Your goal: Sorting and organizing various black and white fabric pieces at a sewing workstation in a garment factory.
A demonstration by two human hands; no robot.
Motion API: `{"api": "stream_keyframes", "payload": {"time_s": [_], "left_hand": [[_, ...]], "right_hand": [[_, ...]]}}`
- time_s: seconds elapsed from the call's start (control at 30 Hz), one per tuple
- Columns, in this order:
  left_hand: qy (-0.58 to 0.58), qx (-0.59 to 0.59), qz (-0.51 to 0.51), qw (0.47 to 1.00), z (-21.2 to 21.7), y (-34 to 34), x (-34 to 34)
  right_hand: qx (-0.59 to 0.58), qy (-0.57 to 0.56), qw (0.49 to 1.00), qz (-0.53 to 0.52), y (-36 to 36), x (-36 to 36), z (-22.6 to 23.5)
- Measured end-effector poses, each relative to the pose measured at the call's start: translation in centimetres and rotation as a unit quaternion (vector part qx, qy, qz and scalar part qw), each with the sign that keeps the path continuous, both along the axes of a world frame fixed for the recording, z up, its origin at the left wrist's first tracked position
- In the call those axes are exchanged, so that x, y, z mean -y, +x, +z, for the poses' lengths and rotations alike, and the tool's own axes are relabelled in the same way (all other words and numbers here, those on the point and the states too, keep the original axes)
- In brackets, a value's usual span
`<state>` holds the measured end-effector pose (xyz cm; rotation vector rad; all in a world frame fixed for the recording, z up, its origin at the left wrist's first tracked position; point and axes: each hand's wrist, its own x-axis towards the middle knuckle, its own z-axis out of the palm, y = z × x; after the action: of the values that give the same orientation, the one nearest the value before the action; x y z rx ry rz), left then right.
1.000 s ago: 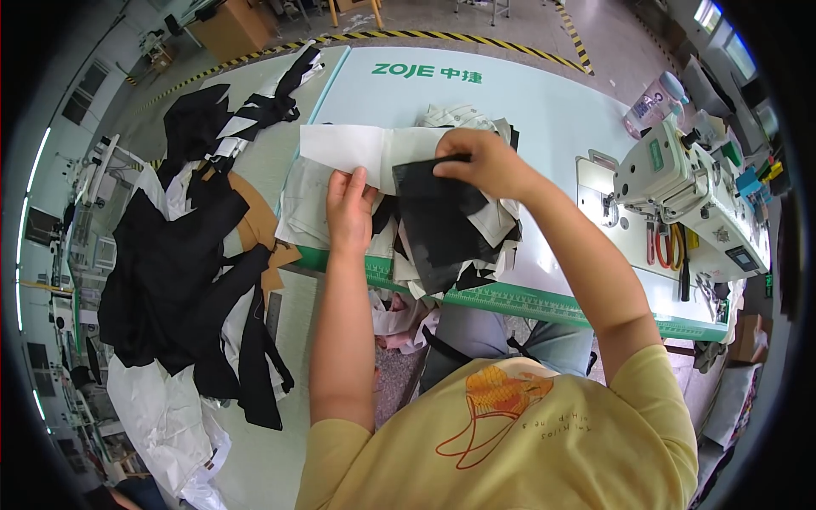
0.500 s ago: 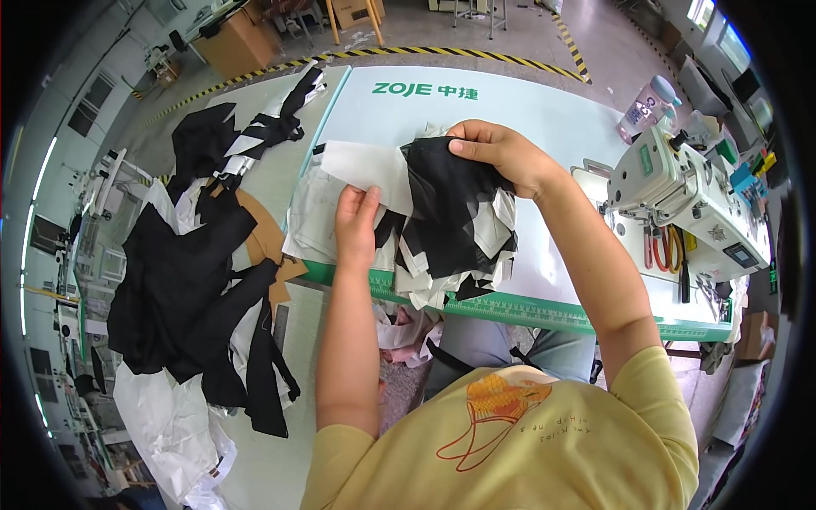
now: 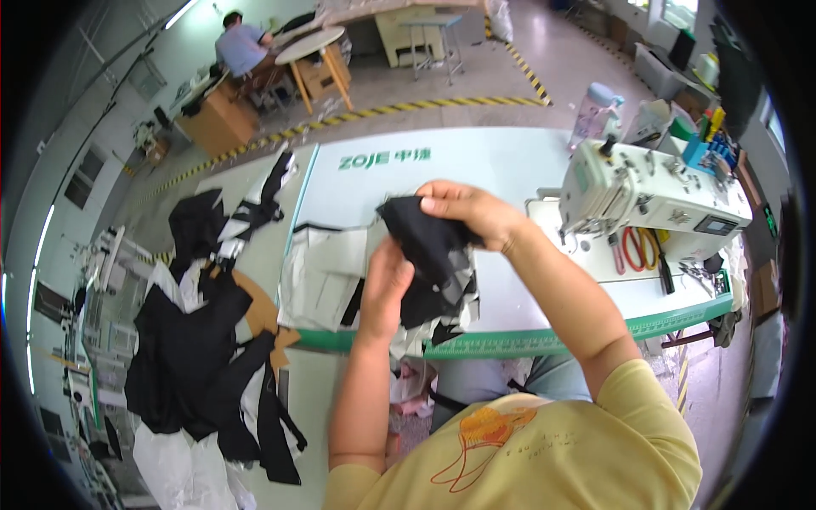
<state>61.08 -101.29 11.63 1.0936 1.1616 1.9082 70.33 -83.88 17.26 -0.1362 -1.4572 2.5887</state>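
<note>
My right hand (image 3: pixel 467 212) pinches the top edge of a black fabric piece (image 3: pixel 425 242), thumb in front, lifting it above a stack. Its lower part hangs over mixed black and white cut pieces (image 3: pixel 463 319) at the table's front edge. Beside the fabric's left edge is my left hand (image 3: pixel 384 289), thumb and fingers apart; some of its fingers are hidden, and it seems to hold nothing. Left of that hand, white pieces (image 3: pixel 323 268) with dark edges lie flat on the pale table (image 3: pixel 340 191).
A white sewing machine (image 3: pixel 654 187) stands at the right, with red-handled scissors (image 3: pixel 633 249) near it. Behind it are a bottle (image 3: pixel 595 115) and a blue holder (image 3: pixel 704 155). Black fabric (image 3: pixel 191 340) heaps over the left side table. A person (image 3: pixel 245 51) sits far back.
The white piece my left hand held now lies on the left pile. That hand has moved right, to the black fabric. My view has tilted up, bringing a seated person into sight.
</note>
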Motion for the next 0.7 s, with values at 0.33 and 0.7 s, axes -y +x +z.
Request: {"api": "stream_keyframes", "payload": {"time_s": [0.33, 0.7], "left_hand": [[-0.051, 0.204, -0.027, 0.977, 4.8, 1.9, -0.2], [-0.061, 0.210, -0.033, 0.975, 10.4, 3.0, -1.5]], "right_hand": [[0.045, -0.075, 0.988, -0.126, 2.7, -1.5, -0.2], [0.049, -0.169, 0.980, -0.088, 3.6, -0.4, -1.2]]}}
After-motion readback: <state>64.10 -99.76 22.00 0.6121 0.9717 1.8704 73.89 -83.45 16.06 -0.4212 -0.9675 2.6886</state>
